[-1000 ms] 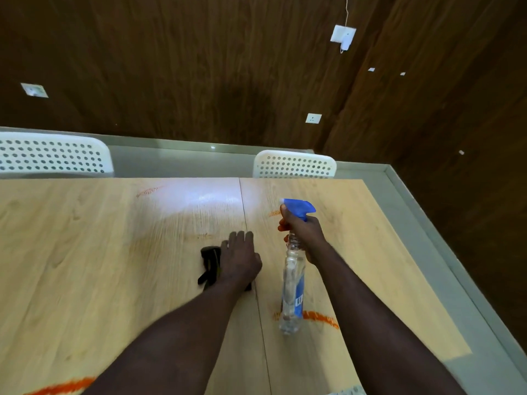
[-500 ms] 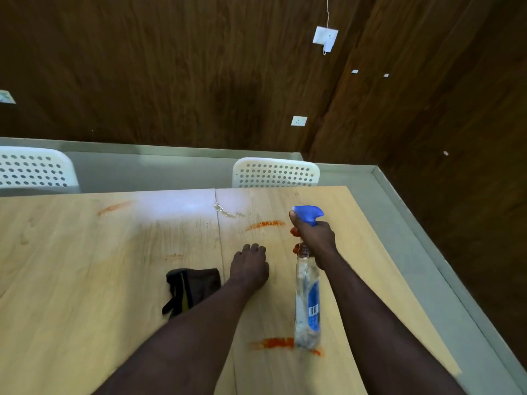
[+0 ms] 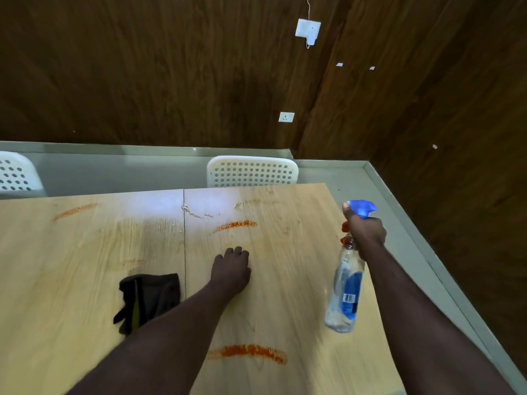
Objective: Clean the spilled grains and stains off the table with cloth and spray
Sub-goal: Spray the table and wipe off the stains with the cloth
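Observation:
A dark cloth (image 3: 151, 297) with a yellow-green stripe lies crumpled on the light wooden table (image 3: 57, 280). My left hand (image 3: 231, 269) rests on the table just right of it, apart from the cloth, fingers loosely bent and holding nothing. My right hand (image 3: 365, 232) grips the neck of a clear spray bottle (image 3: 345, 289) with a blue trigger head and blue label, held above the table's right edge. Orange stains show ahead of my left hand (image 3: 235, 225), near the front (image 3: 248, 353) and at the far left (image 3: 75, 210). Wet droplets (image 3: 196, 213) glisten by the table seam.
Two white perforated chairs stand behind the table, one at centre (image 3: 252, 172) and one at the far left (image 3: 14, 175). A grey floor strip (image 3: 413, 238) runs along the table's right side. Dark wood-panelled walls with sockets (image 3: 286, 117) close the room.
My left hand has let go of the cloth and slid right onto bare table. My right hand has carried the bottle right, toward the table's edge. The view has shifted right.

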